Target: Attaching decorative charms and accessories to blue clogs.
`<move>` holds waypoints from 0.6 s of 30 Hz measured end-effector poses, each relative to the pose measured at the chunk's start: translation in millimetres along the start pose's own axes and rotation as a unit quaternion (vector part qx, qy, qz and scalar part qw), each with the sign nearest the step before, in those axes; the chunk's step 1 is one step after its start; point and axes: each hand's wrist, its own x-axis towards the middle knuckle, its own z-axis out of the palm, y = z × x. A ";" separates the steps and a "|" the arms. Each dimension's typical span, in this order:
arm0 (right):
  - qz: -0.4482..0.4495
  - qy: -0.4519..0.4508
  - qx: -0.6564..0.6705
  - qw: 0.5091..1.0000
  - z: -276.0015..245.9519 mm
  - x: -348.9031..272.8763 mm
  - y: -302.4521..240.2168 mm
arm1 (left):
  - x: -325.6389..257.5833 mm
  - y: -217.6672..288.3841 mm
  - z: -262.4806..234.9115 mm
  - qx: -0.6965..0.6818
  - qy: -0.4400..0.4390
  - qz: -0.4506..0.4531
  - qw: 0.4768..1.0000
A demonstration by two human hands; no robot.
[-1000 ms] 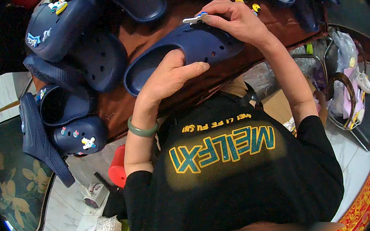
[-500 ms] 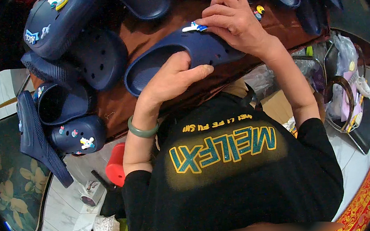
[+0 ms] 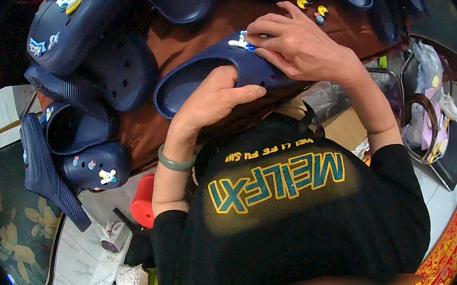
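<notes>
In the head view, a dark blue clog point(image 3: 216, 74) lies on the brown bench point(image 3: 184, 36), close to the bench edge that is nearest to the person. The left hand point(image 3: 215, 96) is laid on the near side of the clog, with the fingers held together and the thumb over the rim of the opening, so it grips the clog. The right hand point(image 3: 299, 46) rests on the front part of the clog. Its fingertips are pressed together on a small white and blue charm point(image 3: 241, 42) that sits on top of the clog.

Behind the right hand, three small yellow and round charms point(image 3: 312, 10) lie on the bench. Left of the clog there are more dark blue clogs point(image 3: 115, 71), some with charms already on them. A green bangle point(image 3: 175, 162) is around the left wrist.
</notes>
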 end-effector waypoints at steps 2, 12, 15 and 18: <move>0.009 0.019 0.041 0.999 2.4 -0.7 4.1 | -1.2 1.5 2.2 0.012 0.001 -0.028 1.000; -0.015 0.016 0.131 0.991 0.6 1.5 27.3 | 3.6 -5.0 4.7 -0.154 0.188 0.007 0.970; -0.053 -0.021 0.013 0.998 -10.7 6.2 11.4 | 3.4 -10.0 9.3 -0.211 0.167 0.059 0.961; -0.037 -0.020 -0.054 0.998 -5.8 9.2 -3.0 | 2.0 -15.1 7.1 -0.180 0.144 0.061 0.971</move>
